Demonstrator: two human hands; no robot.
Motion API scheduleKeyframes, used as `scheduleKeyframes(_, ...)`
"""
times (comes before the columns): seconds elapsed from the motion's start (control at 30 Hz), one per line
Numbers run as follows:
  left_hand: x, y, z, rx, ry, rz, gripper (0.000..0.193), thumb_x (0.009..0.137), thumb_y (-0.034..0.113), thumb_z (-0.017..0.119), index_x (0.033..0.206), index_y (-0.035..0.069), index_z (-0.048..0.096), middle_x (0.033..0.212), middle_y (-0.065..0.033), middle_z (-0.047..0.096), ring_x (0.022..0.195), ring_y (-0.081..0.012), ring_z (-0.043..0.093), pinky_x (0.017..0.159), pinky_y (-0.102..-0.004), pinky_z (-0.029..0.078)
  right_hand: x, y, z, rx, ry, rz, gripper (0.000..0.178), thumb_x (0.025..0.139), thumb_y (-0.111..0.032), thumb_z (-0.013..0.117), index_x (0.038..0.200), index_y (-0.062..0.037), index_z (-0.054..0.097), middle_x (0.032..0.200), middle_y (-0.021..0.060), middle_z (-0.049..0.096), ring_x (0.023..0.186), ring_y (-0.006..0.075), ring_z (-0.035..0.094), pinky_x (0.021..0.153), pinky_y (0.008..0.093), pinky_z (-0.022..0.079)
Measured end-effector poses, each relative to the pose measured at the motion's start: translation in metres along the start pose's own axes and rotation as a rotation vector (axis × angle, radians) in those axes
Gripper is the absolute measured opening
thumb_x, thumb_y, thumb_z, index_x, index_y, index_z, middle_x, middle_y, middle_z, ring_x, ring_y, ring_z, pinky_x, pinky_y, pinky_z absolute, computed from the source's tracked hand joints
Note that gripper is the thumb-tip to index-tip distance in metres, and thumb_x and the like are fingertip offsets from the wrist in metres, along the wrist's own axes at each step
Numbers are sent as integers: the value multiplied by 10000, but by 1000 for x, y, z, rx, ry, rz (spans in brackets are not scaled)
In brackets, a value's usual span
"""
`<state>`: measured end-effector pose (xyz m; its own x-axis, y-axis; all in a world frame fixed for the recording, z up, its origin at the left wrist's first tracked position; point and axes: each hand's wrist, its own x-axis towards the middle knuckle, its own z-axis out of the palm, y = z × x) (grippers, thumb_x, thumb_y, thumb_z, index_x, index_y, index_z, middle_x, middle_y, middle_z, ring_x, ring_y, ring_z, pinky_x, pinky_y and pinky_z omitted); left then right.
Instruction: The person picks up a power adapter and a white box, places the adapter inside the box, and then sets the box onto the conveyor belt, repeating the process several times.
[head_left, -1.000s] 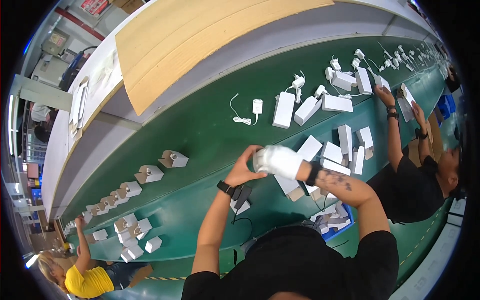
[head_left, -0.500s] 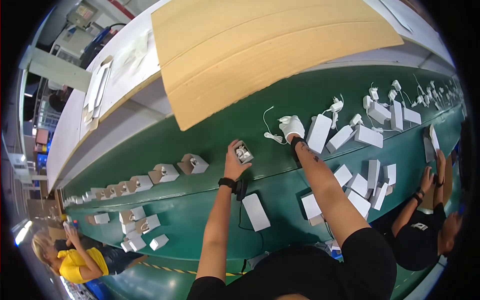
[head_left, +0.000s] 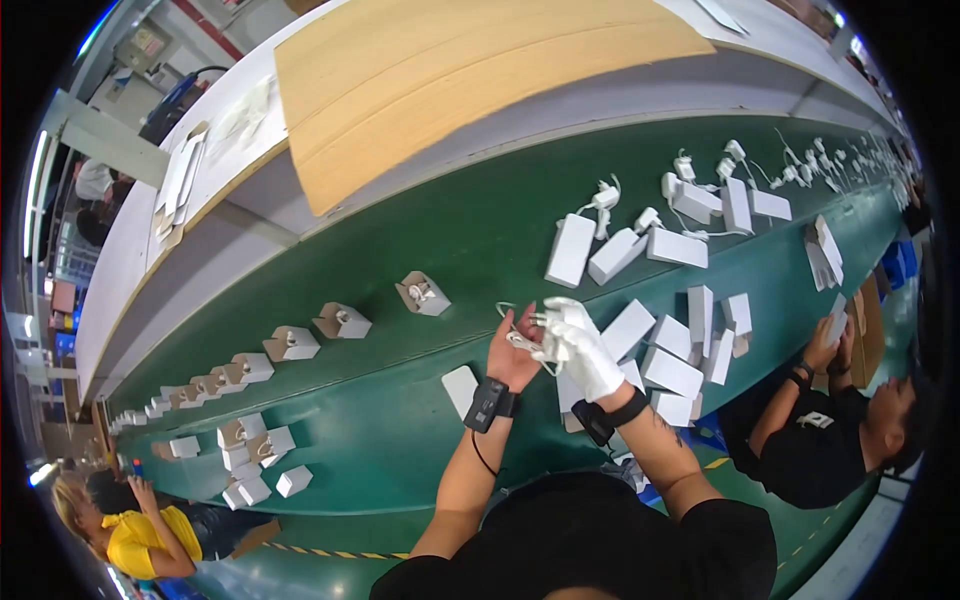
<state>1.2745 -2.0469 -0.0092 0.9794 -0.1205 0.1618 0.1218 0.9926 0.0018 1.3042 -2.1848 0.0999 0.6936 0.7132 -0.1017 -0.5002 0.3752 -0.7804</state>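
Note:
In front of me, over the near belt, my two hands meet at a thin white cable (head_left: 521, 341). My bare left hand (head_left: 511, 362) is palm up with its fingers curled round the cable. My right hand (head_left: 582, 350), in a white glove, closes on the cable's right end; what else lies inside the glove is hidden. Ahead of my left hand, an open small white box (head_left: 424, 294) with a white charger inside stands on the far green belt (head_left: 470, 260). A white box (head_left: 460, 391) lies just left of my left wrist.
Open boxes (head_left: 291, 343) line the far belt leftward. Closed white boxes (head_left: 673, 371) pile up beside my right arm. More boxes and white chargers (head_left: 606, 197) lie further right. Cardboard (head_left: 480, 80) covers the shelf above. Co-workers (head_left: 815, 440) sit at the right and left.
My left hand has released the open box onto the far belt and moved right. My gloved right hand has brought the white cable back towards me, and both hands now hold it.

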Motion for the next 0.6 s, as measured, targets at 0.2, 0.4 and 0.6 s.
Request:
scheduleKeyframes(0.2, 41, -45, 33, 327, 23, 55, 516, 951, 424, 425, 1298, 43, 459, 1154, -82, 564, 1136, -219, 493, 913, -340, 402, -41, -10, -44, -680, 289, -350, 366, 839, -122, 587, 1176, -45, 467, 906, 61, 539, 740, 142, 546, 662, 295, 502)
scheduleKeyframes(0.4, 62, -54, 52, 820, 418, 130, 505, 961, 410, 402, 1348, 86, 420, 1264, -72, 516, 1172, -228, 462, 954, -362, 376, -47, 10, -26, -666, 162, -346, 349, 860, -151, 608, 1170, -47, 484, 961, 39, 545, 773, 79, 530, 652, 215, 462)
scheduleKeyframes(0.6, 103, -6, -27, 1167, 508, 314, 640, 871, 438, 549, 1382, 103, 360, 1326, -83, 478, 1219, -264, 435, 969, -412, 364, 0, 5, -112, 126, -140, -174, 434, 881, -241, 605, 1240, -50, 453, 1064, 64, 535, 817, 134, 553, 707, 285, 496)
